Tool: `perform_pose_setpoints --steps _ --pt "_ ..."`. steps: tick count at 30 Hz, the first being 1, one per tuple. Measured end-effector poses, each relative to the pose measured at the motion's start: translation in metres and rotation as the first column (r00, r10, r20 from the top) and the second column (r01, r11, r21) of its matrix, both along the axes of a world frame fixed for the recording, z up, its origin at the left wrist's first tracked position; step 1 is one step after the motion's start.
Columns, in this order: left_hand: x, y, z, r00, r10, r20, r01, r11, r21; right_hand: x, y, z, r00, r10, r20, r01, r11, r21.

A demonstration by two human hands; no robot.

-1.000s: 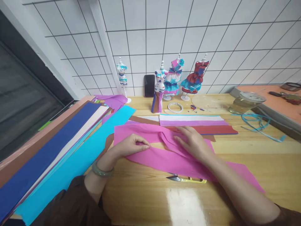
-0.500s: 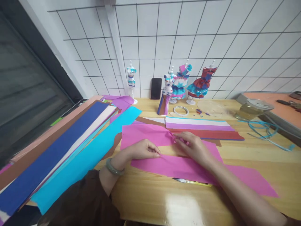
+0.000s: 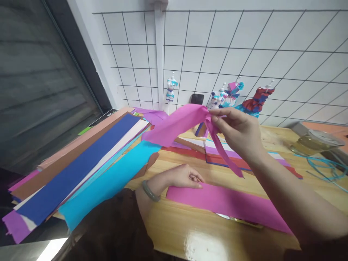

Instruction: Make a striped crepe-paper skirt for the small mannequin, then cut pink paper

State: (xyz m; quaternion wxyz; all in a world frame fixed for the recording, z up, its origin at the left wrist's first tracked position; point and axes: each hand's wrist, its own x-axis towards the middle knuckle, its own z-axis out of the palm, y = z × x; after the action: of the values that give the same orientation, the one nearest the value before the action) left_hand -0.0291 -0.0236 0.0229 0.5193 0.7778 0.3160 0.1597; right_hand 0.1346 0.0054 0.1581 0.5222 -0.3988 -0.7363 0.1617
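Observation:
My right hand [image 3: 236, 127] is raised and pinches a pink paper piece [image 3: 179, 123] at a gathered point; one part spreads to the left and a narrow tail hangs down on the right. My left hand [image 3: 190, 176] rests low over the wooden table [image 3: 168, 224], its closed fingers at the upper left edge of a flat pink strip [image 3: 231, 201]. Scissors [image 3: 231, 218] lie partly covered beneath that strip's lower edge.
Long coloured paper sheets [image 3: 78, 163] are stacked at the left, a turquoise one [image 3: 108, 181] nearest. Small dressed mannequins [image 3: 258, 101] and a phone [image 3: 197, 99] stand at the wall. At right are a cup [image 3: 317, 142] and blue ribbon [image 3: 326, 168].
My right hand has lifted the upper pink piece off the table, toward the mannequins. My left hand stays low by the other strip. The camera view has shifted.

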Motion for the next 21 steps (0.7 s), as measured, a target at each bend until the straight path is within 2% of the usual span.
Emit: perform_pose_setpoints --steps 3,5,9,12,15,18,20,21 --pt "-0.001 0.001 0.0 0.999 0.01 0.051 -0.007 0.998 -0.063 -0.026 0.016 0.007 1.0 0.022 -0.01 -0.021 0.996 0.087" --pt "-0.001 0.002 -0.001 0.998 0.018 0.067 -0.012 0.996 -0.093 -0.044 0.029 0.004 0.998 0.065 0.019 -0.066 0.993 0.096" --pt "-0.002 0.002 -0.002 0.995 0.03 0.095 -0.017 0.99 -0.142 -0.077 0.056 -0.015 0.982 0.143 0.123 -0.152 0.986 0.063" --pt "-0.003 0.002 -0.002 0.989 0.029 0.143 -0.004 0.986 -0.166 -0.091 0.066 -0.035 0.949 0.214 0.232 -0.207 0.977 -0.054" --pt "-0.005 0.004 -0.003 0.986 0.027 0.166 0.003 0.984 -0.175 -0.086 0.057 -0.055 0.904 0.306 0.3 -0.262 0.949 -0.178" --pt "-0.005 0.006 -0.005 0.988 0.035 0.149 -0.005 0.981 -0.194 -0.06 0.032 -0.077 0.886 0.321 0.336 -0.239 0.935 -0.263" --pt "-0.006 0.006 -0.005 0.989 0.034 0.145 -0.004 0.979 -0.202 -0.035 0.013 -0.088 0.868 0.374 0.327 -0.237 0.89 -0.39" --pt "-0.006 0.006 -0.004 0.988 0.034 0.15 -0.002 0.979 -0.204 -0.021 0.004 -0.092 0.848 0.425 0.317 -0.251 0.848 -0.466"
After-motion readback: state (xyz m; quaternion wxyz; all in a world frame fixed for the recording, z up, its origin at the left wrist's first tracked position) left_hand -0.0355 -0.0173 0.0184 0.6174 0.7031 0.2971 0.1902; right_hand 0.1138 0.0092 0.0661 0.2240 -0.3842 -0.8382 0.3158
